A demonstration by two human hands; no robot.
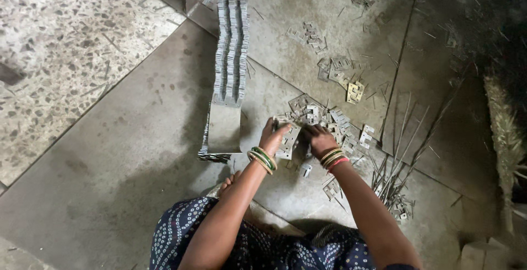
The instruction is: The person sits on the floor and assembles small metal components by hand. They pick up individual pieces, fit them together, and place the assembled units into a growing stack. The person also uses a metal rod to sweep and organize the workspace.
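The hinges (321, 117) are shiny grey, and one pile (355, 91) looks a bit yellow. The tall stack (230, 50) is grey with dark stripes. The floor (110, 171) is dull grey, and the tiles (60, 56) are white with lots of dark specks. The dress (181, 237) is dark blue with tiny white dots. The left hand (273, 136) wears green and gold bangles (263, 159). The right hand (320, 140) wears gold, green and red bands (334, 158). The rods (403, 144) are dark grey.
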